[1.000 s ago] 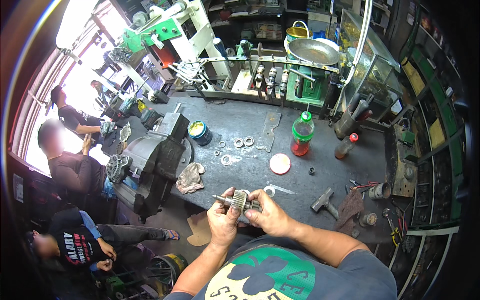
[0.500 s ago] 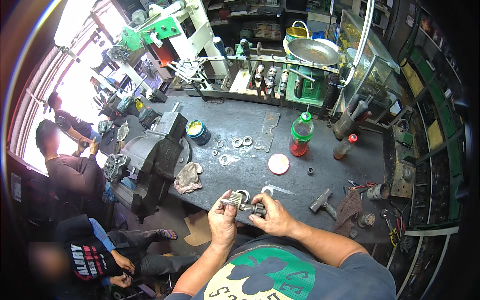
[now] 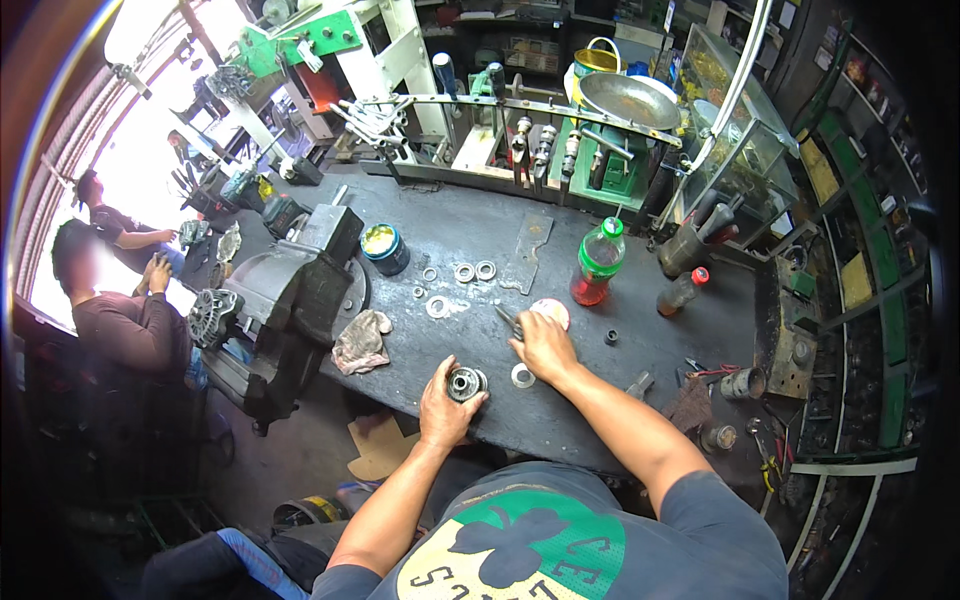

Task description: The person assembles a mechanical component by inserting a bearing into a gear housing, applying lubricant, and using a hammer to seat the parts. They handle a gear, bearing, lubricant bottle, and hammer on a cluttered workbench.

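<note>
At the bench's near edge, my left hand is closed around a round metal gear part, whose central bore faces up. My right hand reaches over the bench with bent fingers closed on a thin grey metal piece; its exact kind is unclear. Partly behind those fingers lies a pinkish-white round lid. A flat pale ring rests between my two hands. Farther off are several metal rings and an open blue tub of yellowish grease.
A bench vise and a crumpled rag stand left. Toward the right are a green-capped bottle of red liquid, a smaller red-capped bottle and a hammer. Two people are beyond the vise; another person's sleeve shows lower left.
My right hand has left the gear part and moved forward to the lid, now gripping a thin piece. My left hand has turned the gear part bore-up. The view has shifted slightly.
</note>
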`<state>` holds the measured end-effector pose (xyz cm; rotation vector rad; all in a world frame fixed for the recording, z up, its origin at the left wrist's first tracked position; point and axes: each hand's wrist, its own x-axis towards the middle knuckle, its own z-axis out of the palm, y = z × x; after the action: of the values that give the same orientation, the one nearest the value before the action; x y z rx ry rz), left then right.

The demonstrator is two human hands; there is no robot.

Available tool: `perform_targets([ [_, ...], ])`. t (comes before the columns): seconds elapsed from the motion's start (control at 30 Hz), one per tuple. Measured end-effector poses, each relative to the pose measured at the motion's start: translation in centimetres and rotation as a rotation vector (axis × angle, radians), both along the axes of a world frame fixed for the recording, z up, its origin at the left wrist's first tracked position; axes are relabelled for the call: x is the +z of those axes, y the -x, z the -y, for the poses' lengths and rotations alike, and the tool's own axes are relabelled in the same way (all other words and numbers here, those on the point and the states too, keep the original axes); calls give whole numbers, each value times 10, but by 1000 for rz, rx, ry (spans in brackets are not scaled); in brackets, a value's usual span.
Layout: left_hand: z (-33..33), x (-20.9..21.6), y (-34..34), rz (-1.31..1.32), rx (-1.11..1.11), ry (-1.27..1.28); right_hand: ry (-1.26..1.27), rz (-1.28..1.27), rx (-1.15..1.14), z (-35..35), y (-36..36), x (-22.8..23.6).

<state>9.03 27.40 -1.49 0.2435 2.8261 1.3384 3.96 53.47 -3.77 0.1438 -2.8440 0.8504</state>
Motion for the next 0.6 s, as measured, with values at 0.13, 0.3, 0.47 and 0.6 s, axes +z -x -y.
perform_targets([
  [0.13,-10,-21,4,63,8,37,-216,-109,86,7,17,-2],
  [0.3,-1,-32,3,28,-66,64,-103,289,248,2,-9,19],
  [0.47,4,-46,-4,54,-31,20,-270,388,315,-2,-40,4],
  [0.6,7,-37,6,59,-114,67,-295,395,286,2,-36,-3],
])
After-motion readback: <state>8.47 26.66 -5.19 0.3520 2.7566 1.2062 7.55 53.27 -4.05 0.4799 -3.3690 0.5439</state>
